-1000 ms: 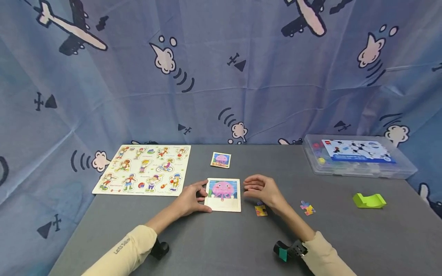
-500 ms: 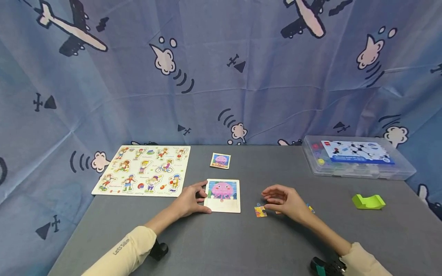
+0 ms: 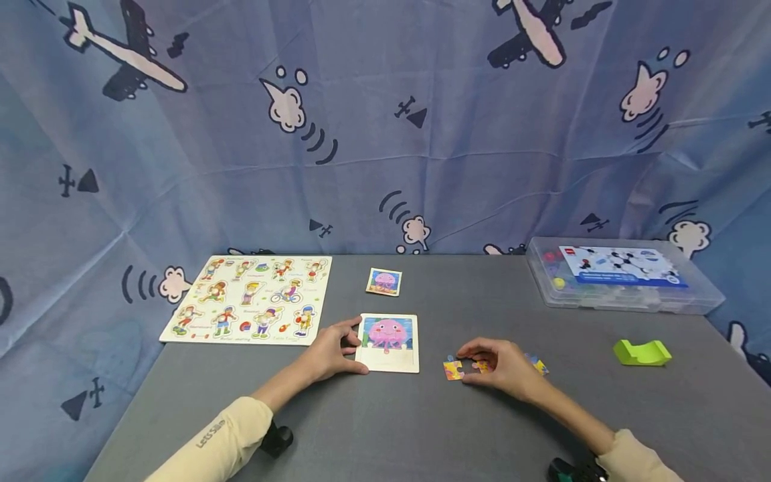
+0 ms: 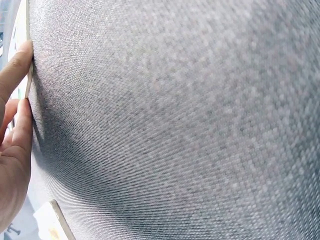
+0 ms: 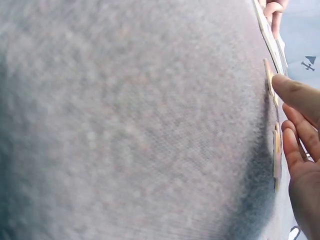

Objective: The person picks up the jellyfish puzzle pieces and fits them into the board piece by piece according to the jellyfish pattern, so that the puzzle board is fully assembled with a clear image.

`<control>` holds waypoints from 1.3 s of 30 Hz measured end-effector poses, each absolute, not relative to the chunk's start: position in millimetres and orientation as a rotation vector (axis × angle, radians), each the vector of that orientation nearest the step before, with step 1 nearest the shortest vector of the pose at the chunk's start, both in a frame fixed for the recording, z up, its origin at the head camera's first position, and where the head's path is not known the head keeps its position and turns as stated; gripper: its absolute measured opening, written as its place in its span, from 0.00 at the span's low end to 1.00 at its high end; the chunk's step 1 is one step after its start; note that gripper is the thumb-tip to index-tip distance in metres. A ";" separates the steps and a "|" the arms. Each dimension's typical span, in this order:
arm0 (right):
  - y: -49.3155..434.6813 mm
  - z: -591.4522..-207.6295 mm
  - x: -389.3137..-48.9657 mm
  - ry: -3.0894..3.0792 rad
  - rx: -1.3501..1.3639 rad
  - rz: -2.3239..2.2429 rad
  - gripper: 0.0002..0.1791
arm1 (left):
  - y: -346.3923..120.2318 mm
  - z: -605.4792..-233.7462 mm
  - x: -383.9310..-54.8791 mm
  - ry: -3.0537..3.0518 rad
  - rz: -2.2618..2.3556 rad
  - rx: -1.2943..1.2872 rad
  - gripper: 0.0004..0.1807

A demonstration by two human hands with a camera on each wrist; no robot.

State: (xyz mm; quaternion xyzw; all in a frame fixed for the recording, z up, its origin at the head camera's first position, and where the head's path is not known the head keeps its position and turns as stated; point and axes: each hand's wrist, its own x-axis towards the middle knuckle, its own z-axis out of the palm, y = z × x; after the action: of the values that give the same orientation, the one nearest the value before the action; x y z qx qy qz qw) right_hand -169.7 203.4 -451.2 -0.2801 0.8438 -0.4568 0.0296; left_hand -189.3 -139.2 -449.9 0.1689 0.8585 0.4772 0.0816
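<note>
A pale wooden puzzle board (image 3: 388,361) with a pink octopus picture in its upper part lies mid-table. My left hand (image 3: 330,351) grips it at the left edge, thumb at the lower corner and fingers at the upper one. In the left wrist view, my fingertips (image 4: 22,52) meet the board's edge. My right hand (image 3: 506,368) pinches a small yellow-orange puzzle piece (image 3: 453,371), thumb at its near side and index finger at its far side. Another piece (image 3: 482,366) lies under this hand, partly hidden. Just beyond the hand is a blue and yellow piece (image 3: 538,364).
A small octopus picture card (image 3: 383,282) lies behind the board. On the left is a large board with sports figures (image 3: 247,301). A clear plastic case (image 3: 626,276) stands at the back right, with a lime-green curved block (image 3: 642,353) in front of it.
My right hand has moved right, away from the board's side, and come down with thumb and index finger spread around the yellow-orange piece. My left hand stays on the board.
</note>
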 end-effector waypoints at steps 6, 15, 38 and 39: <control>199.7 -450.0 -169.1 2.702 -0.870 -1.239 0.15 | -138.8 -449.2 -188.1 2.570 1.419 0.510 0.19; 196.0 -448.0 -170.0 2.716 -0.842 -1.315 0.15 | -138.2 -449.4 -187.9 2.563 1.414 0.491 0.20; 172.7 -444.9 -170.6 1.977 -0.377 -1.999 0.24 | -137.2 -447.4 -188.8 2.592 1.404 0.515 0.20; 170.9 -445.1 -170.5 1.963 -0.374 -2.010 0.23 | -136.9 -447.2 -189.0 2.590 1.404 0.505 0.20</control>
State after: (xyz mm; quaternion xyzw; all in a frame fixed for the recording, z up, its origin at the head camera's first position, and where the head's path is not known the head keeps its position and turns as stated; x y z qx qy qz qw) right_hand -170.5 170.9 -445.1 -0.1303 0.6843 -0.7009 0.1530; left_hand -189.0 -136.9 -447.2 0.1683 0.8641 0.4682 0.0762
